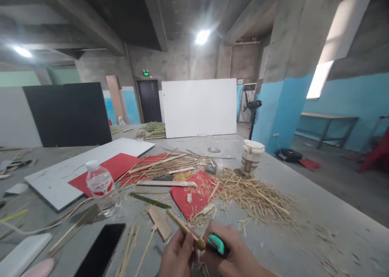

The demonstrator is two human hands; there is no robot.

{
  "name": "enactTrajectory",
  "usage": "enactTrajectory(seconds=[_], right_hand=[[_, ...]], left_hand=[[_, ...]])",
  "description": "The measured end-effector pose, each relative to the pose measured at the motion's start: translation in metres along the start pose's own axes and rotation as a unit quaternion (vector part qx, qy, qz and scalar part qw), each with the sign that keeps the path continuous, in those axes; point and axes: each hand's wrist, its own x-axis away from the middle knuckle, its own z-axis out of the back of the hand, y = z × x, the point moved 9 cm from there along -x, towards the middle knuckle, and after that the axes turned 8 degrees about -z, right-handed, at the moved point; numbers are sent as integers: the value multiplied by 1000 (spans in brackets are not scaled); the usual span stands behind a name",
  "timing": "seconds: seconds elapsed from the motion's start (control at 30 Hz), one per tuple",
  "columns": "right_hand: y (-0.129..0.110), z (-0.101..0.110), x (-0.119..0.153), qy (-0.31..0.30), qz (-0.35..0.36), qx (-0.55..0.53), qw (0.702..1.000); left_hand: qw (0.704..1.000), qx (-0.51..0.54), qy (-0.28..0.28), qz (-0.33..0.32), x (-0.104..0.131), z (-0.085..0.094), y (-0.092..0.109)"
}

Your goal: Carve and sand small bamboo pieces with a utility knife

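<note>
As left hand (pixel 178 254) grips stick (pixel 180 224), right hand (pixel 235 248) grips teal tool (pixel 216 243), shavings (pixel 255 194), bottle (pixel 102 190) beyond

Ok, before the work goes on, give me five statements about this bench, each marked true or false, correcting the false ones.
1. The left hand holds a slim tan stick. True.
2. The right hand is empty. False: it grips a teal-and-black-handled tool.
3. A black rectangular phone lies on the grey table. True.
4. The white plastic bucket lies on its side. False: it stands upright.
5. The clear plastic bottle stands upright. True.
</note>
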Motion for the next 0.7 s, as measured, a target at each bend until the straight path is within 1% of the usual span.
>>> enactTrajectory(seconds=[0.07, 0.1, 0.13, 0.2, 0.27, 0.3, 0.37, 0.47, 0.57, 0.7], right_hand=[[-7, -1, -7, -15, -9, -21, 1000], [-9, 0, -12, -16, -15, -19, 1000], [-9, 4, -18, -5, -26, -4, 1000], [-3, 17, -30, 35, -51, 56, 996], [3, 31, -38, 74, -59, 114, 989], [6, 36, -40, 80, -55, 134, 986], [10, 42, -39, 84, -29, 170, 981], [9, 40, -29, 71, 40, 212, 974], [6, 32, -20, 43, 95, 222, 970], [0, 23, -14, 12, 131, 219, 967]], left_hand=[[999, 35, 0, -2, -13, -13, 9], [998, 56, 15, 2, -20, -16, 14], [997, 71, 23, 11, -28, -19, 18], [997, 78, 15, 16, -44, -23, 25], [997, 71, 11, 26, -53, -23, 24], [997, 70, 9, 26, -55, -21, 21], [998, 66, -4, 24, -52, -20, 14], [998, 58, -30, 2, -38, -20, 9], [998, 61, -21, -17, -27, -20, 12], [998, 64, -8, -16, -23, -22, 15]])
